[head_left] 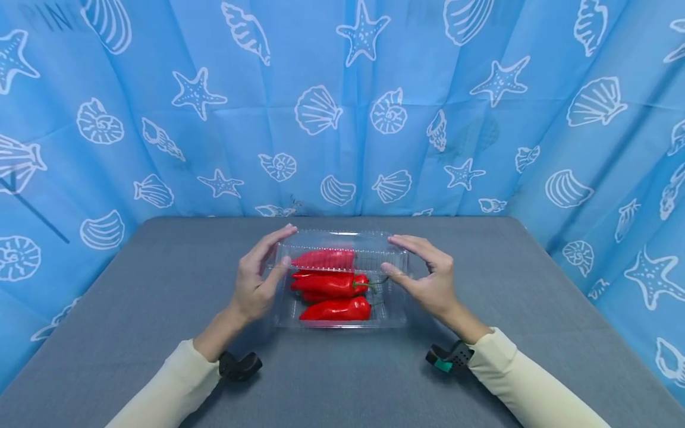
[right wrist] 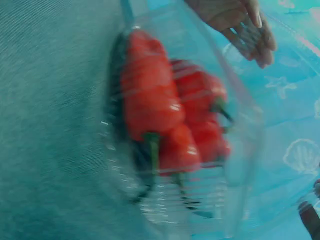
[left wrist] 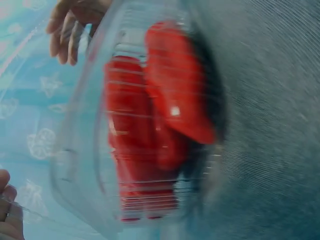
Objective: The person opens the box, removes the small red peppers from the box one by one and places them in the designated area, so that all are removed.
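Observation:
A clear plastic box lies on the table with several long red peppers inside, some with green stems. Its clear, ridged lid is tilted up over the back of the box, overlapping the rear pepper in the head view. My left hand holds the lid's left end between thumb and fingers. At the right end, my right hand holds it the same way. Both wrist views, blurred, show the peppers through the plastic, with stems toward the right-hand end.
A grey cloth-covered table spreads around the box. Behind it and along both sides hangs a blue curtain printed with white shells and starfish. Each wrist wears a black strap mount below its cream sleeve.

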Demonstrator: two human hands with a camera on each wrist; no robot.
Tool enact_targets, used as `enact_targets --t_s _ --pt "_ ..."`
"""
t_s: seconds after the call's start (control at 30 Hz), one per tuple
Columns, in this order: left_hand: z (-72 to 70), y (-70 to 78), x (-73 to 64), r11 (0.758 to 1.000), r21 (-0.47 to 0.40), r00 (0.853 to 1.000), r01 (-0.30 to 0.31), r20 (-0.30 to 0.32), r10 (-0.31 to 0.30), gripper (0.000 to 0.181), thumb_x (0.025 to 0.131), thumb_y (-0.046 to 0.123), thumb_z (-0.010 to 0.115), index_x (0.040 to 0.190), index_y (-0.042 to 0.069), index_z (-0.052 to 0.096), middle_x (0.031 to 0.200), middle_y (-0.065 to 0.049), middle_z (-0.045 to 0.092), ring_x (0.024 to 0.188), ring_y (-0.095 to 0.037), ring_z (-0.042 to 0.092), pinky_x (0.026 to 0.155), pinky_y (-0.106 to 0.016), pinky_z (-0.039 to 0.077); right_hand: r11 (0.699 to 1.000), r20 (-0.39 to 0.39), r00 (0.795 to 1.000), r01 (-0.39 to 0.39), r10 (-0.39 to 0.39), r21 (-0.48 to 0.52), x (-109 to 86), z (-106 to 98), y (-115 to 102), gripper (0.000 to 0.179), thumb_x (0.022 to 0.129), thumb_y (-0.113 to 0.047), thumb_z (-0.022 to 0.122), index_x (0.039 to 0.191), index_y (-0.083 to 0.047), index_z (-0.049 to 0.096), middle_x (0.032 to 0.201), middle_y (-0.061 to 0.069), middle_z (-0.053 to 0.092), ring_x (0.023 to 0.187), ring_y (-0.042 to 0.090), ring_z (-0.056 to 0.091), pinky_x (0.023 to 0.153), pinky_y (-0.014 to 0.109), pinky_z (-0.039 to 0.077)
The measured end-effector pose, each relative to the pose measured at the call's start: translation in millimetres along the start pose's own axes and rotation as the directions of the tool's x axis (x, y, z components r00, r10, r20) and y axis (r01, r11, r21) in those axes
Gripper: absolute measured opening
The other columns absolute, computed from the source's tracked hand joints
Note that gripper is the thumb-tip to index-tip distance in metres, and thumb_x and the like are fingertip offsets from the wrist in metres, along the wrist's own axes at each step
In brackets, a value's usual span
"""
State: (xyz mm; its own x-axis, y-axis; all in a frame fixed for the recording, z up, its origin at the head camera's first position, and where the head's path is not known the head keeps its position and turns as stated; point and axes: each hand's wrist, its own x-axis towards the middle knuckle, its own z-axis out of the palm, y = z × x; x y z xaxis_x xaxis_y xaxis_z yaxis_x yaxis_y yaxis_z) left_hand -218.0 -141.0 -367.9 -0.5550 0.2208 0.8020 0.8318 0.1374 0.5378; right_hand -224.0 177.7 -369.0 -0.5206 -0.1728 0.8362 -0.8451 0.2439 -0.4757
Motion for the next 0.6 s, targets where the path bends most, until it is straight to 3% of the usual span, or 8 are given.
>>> enact_targets --t_s 0.13,0.3,0.4,0.5,0.6 --pt "-2.4 6.3 4.7 0.997 -0.073 0.999 0.019 -0.033 -0.022 0.044 0.094 -0.004 0.055 0.137 -0.011 0.051 0.139 -0.029 0.055 0.135 -0.034 0.050 0.116 -0.038 0.035 0.999 0.021 0.999 -0.037 0.036 0.038 6.2 -4.1 -7.3 0.045 0.079 0.005 0.079 0.122 0.006 0.069 0.119 0.019 0.071 0.115 0.022 0.065 0.101 0.032 0.050" --pt "-5.1 11.1 8.3 0.992 -0.117 0.996 0.055 -0.067 -0.063 0.043 0.094 -0.006 0.053 0.137 -0.011 0.052 0.139 -0.025 0.057 0.135 -0.032 0.050 0.116 -0.037 0.036 0.992 0.052 0.994 -0.104 0.100 0.076 11.2 -9.6 -12.8 0.043 0.088 0.009 0.068 0.131 0.006 0.063 0.127 0.020 0.067 0.121 0.022 0.062 0.102 0.032 0.049" --pt "-7.0 12.0 9.1 0.989 -0.122 0.993 0.083 -0.076 -0.093 0.043 0.095 -0.006 0.052 0.138 -0.010 0.051 0.139 -0.025 0.056 0.134 -0.028 0.051 0.113 -0.034 0.039 0.984 0.042 0.991 -0.133 0.129 0.115 12.7 -11.4 -12.8 0.042 0.091 0.013 0.061 0.133 0.008 0.061 0.128 0.024 0.064 0.113 0.021 0.065 0.095 0.027 0.053" --pt "-9.0 11.3 9.1 0.979 -0.133 0.985 0.151 -0.068 -0.161 0.045 0.097 -0.005 0.052 0.142 -0.009 0.049 0.139 -0.027 0.055 0.127 -0.029 0.055 0.108 -0.029 0.044 0.979 0.024 0.988 -0.153 0.151 0.133 12.8 -11.6 -11.4 0.041 0.092 0.016 0.057 0.132 0.011 0.059 0.126 0.030 0.062 0.105 0.020 0.066 0.087 0.021 0.054" --pt "-10.8 8.2 7.9 0.954 -0.131 0.961 0.271 -0.020 -0.276 0.050 0.099 -0.002 0.055 0.148 -0.006 0.043 0.147 -0.023 0.049 0.132 -0.029 0.051 0.108 -0.025 0.042 0.973 0.031 0.981 -0.192 0.190 0.128 11.1 -11.0 -8.5 0.040 0.094 0.014 0.055 0.134 0.012 0.057 0.127 0.033 0.059 0.110 0.017 0.064 0.091 0.020 0.053"
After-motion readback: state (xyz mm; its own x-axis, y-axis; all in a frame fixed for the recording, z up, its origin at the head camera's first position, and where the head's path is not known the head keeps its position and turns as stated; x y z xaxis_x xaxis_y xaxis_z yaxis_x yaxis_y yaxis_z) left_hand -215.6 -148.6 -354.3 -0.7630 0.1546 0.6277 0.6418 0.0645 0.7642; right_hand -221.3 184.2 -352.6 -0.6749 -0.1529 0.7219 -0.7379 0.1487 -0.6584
